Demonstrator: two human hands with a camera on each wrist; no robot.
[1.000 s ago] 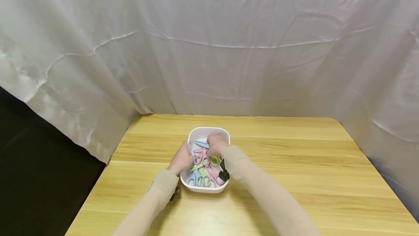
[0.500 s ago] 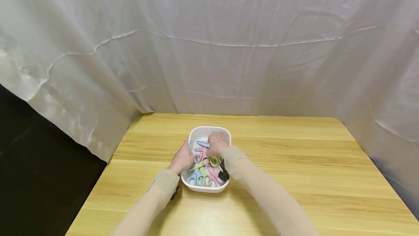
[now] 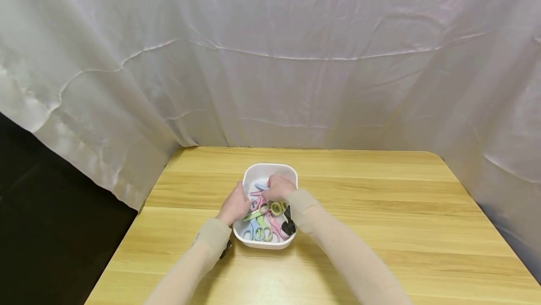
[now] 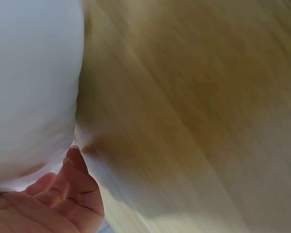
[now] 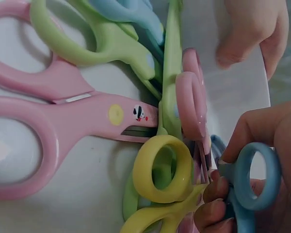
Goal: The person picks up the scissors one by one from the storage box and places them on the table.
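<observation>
A white plastic bin (image 3: 264, 245) holds several children's scissors in pastel colours. My left hand (image 3: 235, 205) grips its left wall, thumb over the rim and fingers outside, as the left wrist view shows of the fingers (image 4: 72, 191). Inside the bin, my right hand (image 3: 280, 188) pinches a pair of blue scissors (image 5: 258, 174) near the pivot, the handle loops against the palm. Close to those fingertips lie yellow scissors (image 5: 161, 194) and upright pink handle loops (image 5: 191, 104). Larger pink scissors (image 5: 104, 114) and green scissors (image 5: 106, 43) lie nearby, overlapping.
The bin stands on a wood-grain table (image 3: 372, 211), towards its far side. A pale grey curtain (image 3: 296, 98) hangs behind and around the table. A dark area (image 3: 50, 230) lies beyond the left edge. Each wrist carries a black device (image 3: 289, 224).
My right hand has stayed in the bin and shifted slightly among the scissors. The pink scissors and a blue blade beside it have shifted a little. My left hand has kept its hold.
</observation>
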